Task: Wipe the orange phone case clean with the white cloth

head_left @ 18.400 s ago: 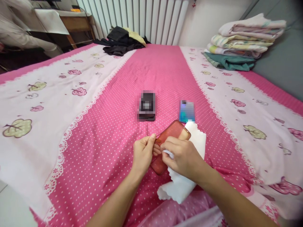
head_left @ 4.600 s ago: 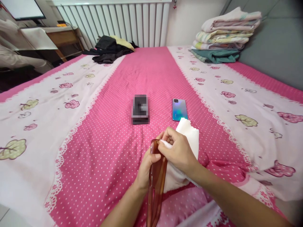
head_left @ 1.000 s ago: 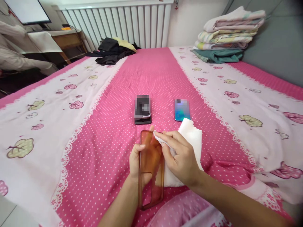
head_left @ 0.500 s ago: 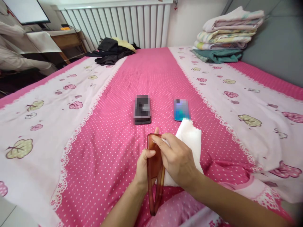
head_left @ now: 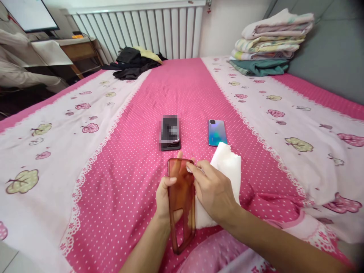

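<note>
Left hand (head_left: pixel 164 195): bare, slim-fingered, with a slender thumb.
Right hand (head_left: pixel 214 189): bare too, knuckles softly rounded.
Left forearm (head_left: pixel 149 244), seven o'clock: bare, slim.
Right forearm (head_left: pixel 264 239), four o'clock: bare, smooth.
Pink cloth (head_left: pixel 217 250), six o'clock: pale, dotted; worn or bedding, I can't tell.
</note>
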Tool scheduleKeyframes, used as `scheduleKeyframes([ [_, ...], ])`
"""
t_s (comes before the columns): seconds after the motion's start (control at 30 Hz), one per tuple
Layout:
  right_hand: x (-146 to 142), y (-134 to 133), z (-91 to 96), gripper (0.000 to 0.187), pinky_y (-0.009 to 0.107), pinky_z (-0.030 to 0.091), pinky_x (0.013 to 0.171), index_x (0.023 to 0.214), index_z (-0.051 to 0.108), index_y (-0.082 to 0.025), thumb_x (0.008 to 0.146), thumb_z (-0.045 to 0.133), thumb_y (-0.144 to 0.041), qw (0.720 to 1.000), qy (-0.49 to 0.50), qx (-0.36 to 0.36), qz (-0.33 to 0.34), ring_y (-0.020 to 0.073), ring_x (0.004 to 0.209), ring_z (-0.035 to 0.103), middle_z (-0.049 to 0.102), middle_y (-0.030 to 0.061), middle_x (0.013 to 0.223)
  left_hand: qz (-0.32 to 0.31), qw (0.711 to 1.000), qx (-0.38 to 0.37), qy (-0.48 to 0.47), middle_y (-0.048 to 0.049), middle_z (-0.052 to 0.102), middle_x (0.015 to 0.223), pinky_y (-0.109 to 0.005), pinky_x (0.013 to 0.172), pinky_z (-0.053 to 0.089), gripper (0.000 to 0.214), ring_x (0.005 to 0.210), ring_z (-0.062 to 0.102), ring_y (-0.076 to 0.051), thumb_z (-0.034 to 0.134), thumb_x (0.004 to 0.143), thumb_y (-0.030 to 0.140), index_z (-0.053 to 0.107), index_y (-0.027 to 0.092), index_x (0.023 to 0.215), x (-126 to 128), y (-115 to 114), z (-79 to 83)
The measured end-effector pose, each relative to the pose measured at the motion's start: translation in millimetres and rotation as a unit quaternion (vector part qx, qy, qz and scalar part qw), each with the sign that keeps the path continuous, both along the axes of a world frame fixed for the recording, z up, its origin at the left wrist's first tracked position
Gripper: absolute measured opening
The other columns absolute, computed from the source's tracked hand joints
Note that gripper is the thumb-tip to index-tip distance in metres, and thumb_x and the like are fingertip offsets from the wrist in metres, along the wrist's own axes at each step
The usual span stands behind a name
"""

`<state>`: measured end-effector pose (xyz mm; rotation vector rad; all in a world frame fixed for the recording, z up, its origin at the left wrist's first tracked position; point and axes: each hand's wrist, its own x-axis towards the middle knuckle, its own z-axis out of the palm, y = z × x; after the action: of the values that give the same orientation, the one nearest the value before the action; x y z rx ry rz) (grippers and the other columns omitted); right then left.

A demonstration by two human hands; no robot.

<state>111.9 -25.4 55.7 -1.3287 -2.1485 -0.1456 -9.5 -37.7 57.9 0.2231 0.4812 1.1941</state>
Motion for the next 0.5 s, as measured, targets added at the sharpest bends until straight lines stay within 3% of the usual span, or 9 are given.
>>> scheduleKeyframes([
  [0.1, -1.9, 0.7, -0.9, 0.030, 0.027, 0.045, 0.062, 0.111, 0.064, -0.012, 0.090, 0.043, -0.008, 0.999, 0.008, 0.031, 0.006, 0.0165, 0.072, 0.060, 0.065, 0.0074, 0.086, 0.018, 1.000, 0.010, -0.002, -0.0029, 0.067, 0.110, -0.041, 0.101, 0.035, 0.070, 0.115, 0.054, -0.026, 0.045, 0.070, 0.022, 0.037, 0.027, 0.139, 0.8, -0.4, 3.5],
  [0.2, -2.9, 1.5, -1.0, 0.030, 0.027, 0.047, 0.065, 0.108, 0.065, -0.010, 0.093, 0.039, -0.011, 0.997, 0.023, 0.070, 0.034, 0.0161, 0.075, 0.060, 0.066, 0.0092, 0.086, 0.011, 1.000, 0.005, -0.007, -0.0036, 0.067, 0.110, -0.040, 0.102, 0.035, 0.071, 0.115, 0.054, -0.027, 0.047, 0.069, 0.022, 0.037, 0.025, 0.139, 1.0, -0.7, 4.8],
  [0.33, -2.8, 2.5, -3.3, 0.029, 0.028, 0.047, 0.067, 0.110, 0.064, -0.012, 0.094, 0.040, -0.012, 0.995, 0.018, 0.089, 0.050, 0.0173, 0.080, 0.060, 0.066, 0.0103, 0.091, -0.003, 1.000, -0.013, -0.015, -0.0055, 0.068, 0.108, -0.040, 0.100, 0.037, 0.067, 0.114, 0.055, -0.030, 0.051, 0.066, 0.023, 0.046, 0.021, 0.133, -0.3, -1.2, 3.1],
  [0.5, -3.0, 2.7, -5.6, 0.031, 0.030, 0.044, 0.066, 0.110, 0.064, -0.014, 0.091, 0.041, -0.007, 0.997, -0.035, 0.065, 0.005, 0.0185, 0.078, 0.058, 0.065, 0.0099, 0.088, -0.018, 0.998, -0.062, 0.028, -0.0095, 0.070, 0.100, -0.041, 0.093, 0.042, 0.054, 0.106, 0.059, -0.032, 0.053, 0.066, 0.026, 0.060, 0.012, 0.118, 0.2, -2.5, 0.3],
])
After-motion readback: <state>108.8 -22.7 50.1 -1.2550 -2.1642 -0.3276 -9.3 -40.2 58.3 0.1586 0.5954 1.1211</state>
